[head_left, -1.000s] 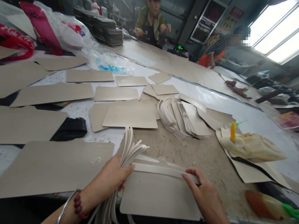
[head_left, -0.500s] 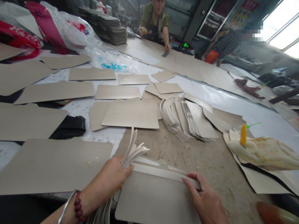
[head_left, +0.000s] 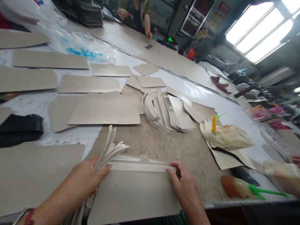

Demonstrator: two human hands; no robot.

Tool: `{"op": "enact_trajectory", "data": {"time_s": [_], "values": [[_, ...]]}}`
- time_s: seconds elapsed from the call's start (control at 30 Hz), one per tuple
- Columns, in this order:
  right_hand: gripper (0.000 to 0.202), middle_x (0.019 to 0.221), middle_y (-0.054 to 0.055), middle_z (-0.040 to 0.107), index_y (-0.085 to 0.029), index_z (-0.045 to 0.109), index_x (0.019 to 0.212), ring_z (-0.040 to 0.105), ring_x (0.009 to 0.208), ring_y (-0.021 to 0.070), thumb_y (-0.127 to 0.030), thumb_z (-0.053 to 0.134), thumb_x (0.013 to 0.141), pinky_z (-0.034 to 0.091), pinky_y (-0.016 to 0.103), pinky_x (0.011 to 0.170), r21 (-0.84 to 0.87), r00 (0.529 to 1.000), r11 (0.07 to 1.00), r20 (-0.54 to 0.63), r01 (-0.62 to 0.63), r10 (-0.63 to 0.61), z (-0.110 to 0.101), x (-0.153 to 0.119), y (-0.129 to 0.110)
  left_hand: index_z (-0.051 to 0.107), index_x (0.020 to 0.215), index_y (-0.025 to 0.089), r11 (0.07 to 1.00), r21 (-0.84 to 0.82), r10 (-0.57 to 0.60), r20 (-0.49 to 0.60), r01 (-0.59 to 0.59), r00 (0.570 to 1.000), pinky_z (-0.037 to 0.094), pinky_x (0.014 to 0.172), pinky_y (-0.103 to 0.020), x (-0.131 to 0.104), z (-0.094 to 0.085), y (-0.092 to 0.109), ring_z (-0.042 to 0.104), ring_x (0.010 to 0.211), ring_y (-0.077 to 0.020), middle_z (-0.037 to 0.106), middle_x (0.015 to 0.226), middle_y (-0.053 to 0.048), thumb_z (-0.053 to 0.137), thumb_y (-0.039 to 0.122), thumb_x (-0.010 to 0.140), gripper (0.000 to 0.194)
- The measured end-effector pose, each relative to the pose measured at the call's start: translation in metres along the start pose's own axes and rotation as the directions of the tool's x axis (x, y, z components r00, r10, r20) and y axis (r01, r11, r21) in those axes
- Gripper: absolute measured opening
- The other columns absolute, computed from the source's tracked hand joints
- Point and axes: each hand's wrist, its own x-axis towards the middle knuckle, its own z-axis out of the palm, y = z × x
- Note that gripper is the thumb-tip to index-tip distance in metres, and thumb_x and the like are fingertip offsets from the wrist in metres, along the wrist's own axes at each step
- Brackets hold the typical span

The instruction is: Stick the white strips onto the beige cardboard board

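My left hand [head_left: 87,178] is closed round a bundle of thin pale strips [head_left: 110,150], whose upper ends fan out above the fist. Its thumb rests at the left end of a single flat strip [head_left: 140,167]. That strip lies along the upper edge of a beige panel [head_left: 136,193] with rounded corners, close in front of me. At the strip's right end my right hand [head_left: 184,184] pinches it between thumb and fingers. Behind the panel's top edge shows another beige piece with a small raised tab [head_left: 144,157]. The bundle's lower part is mostly hidden behind my left forearm.
More beige panels [head_left: 105,109] lie across the table. A coiled bunch of strips [head_left: 150,107] and stacked small pieces [head_left: 180,112] sit ahead. At right are a yellow-tipped glue bag [head_left: 232,136] and a green-nozzled bottle [head_left: 236,187]. Co-workers stand across the table.
The view has swung to the right, so the table's things appear further left. Both hands keep their hold, and the strip lies straighter along the panel's edge.
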Motion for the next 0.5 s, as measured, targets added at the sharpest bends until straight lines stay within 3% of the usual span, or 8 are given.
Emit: {"op": "enact_trajectory", "data": {"time_s": [0.2, 0.37, 0.5], "values": [[0.023, 0.077, 0.002, 0.063, -0.022, 0.059, 0.091, 0.06, 0.069, 0.0195, -0.041, 0.05, 0.084, 0.046, 0.03, 0.068, 0.007, 1.0, 1.0, 0.016, -0.016, 0.016, 0.0, 0.002, -0.004, 0.056, 0.075, 0.021, 0.997, 0.039, -0.066, 0.002, 0.066, 0.998, 0.039, 0.043, -0.033, 0.0, -0.002, 0.005, 0.051, 0.036, -0.0267, 0.048, 0.032, -0.004, 0.044, 0.061, 0.052, 0.048], [0.018, 0.075, 0.001, 0.06, -0.022, 0.057, 0.092, 0.058, 0.069, 0.019, -0.037, 0.051, 0.085, 0.044, 0.029, 0.068, 0.009, 1.0, 1.0, -0.003, -0.028, 0.028, 0.0, 0.004, -0.008, 0.056, 0.077, 0.022, 0.999, 0.033, -0.038, -0.035, 0.039, 0.999, 0.036, 0.04, -0.028, 0.008, 0.006, -0.014, 0.05, 0.033, -0.0246, 0.047, 0.028, 0.0, 0.047, 0.056, 0.064, 0.038], [0.013, 0.075, 0.0, 0.06, -0.022, 0.056, 0.091, 0.059, 0.071, 0.0191, -0.033, 0.052, 0.085, 0.043, 0.028, 0.068, 0.006, 0.999, 0.999, -0.004, -0.035, 0.035, 0.001, 0.004, -0.009, 0.057, 0.081, 0.019, 0.999, 0.005, -0.032, -0.065, 0.032, 0.997, 0.033, 0.038, -0.024, 0.005, 0.009, -0.013, 0.047, 0.031, -0.02, 0.044, 0.027, 0.005, 0.051, 0.043, 0.073, 0.026]]}}
